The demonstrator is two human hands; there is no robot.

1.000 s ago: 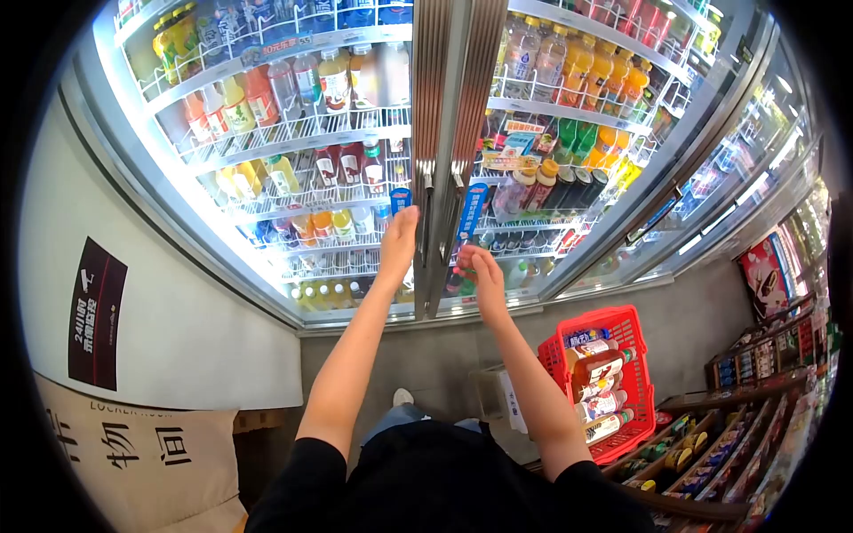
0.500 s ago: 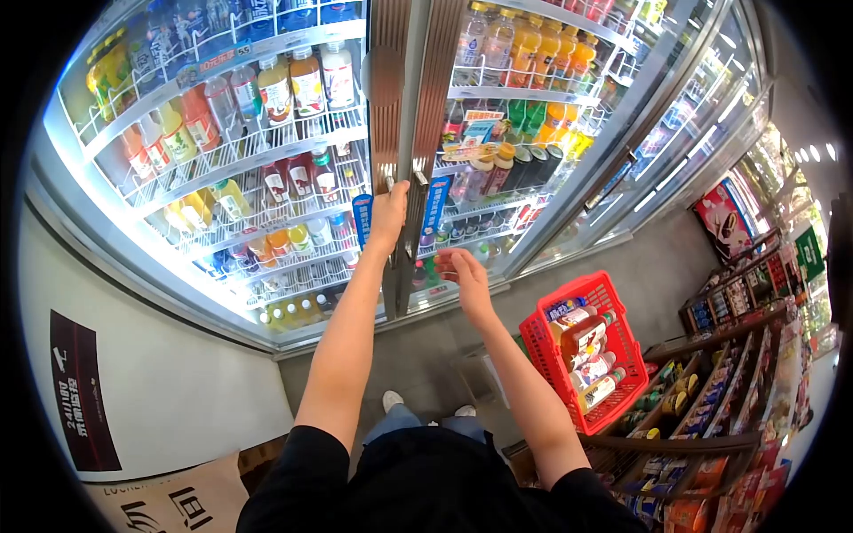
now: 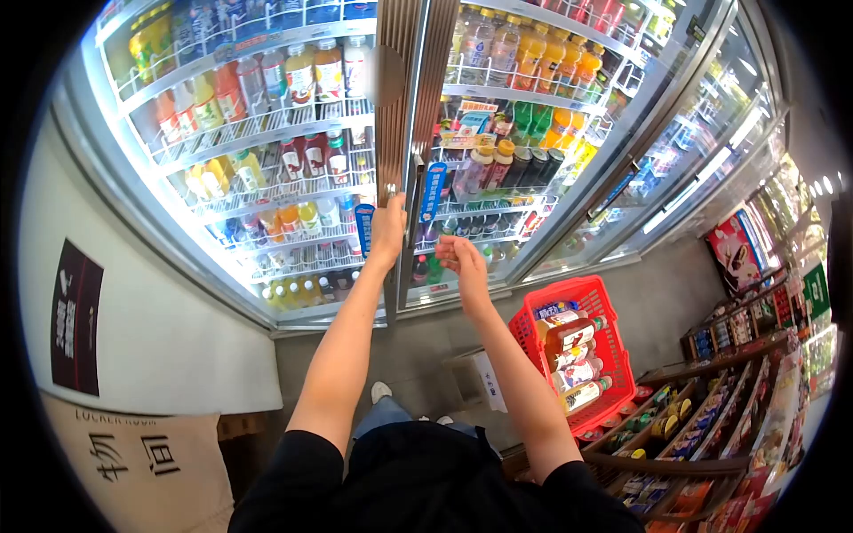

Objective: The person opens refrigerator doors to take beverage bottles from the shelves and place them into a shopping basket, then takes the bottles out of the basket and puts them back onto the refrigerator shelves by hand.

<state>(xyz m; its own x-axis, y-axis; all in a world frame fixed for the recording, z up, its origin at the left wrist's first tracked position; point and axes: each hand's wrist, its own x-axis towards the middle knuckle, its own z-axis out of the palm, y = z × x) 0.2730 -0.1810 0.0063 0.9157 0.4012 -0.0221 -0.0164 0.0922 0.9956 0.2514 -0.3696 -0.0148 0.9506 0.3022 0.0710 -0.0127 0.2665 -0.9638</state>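
My left hand [image 3: 388, 233] is wrapped round the handle of the left glass door [image 3: 391, 115] of a drinks fridge. To its right, my right hand [image 3: 462, 264] hangs in front of the other fridge door [image 3: 411, 178], fingers loosely curled and apart, holding nothing. Beside my right forearm is a red shopping basket [image 3: 626, 377] with several bottles [image 3: 582, 395] and a blue package [image 3: 555, 311] in it. What supports the basket cannot be made out. Behind the left door, wire shelves [image 3: 240, 124] carry rows of bottled drinks.
More fridge doors [image 3: 613, 191] run off to the right. Snack shelves [image 3: 702, 417] stand behind the basket. A cardboard box [image 3: 471, 377] is on the floor near my feet. At left is a white panel [image 3: 169, 329] with a dark sign [image 3: 77, 315].
My view has shifted, so the left shelves appear further right. The left hand keeps its grip on the handle. My right hand stays open, nearly in place, with the basket still beside that forearm.
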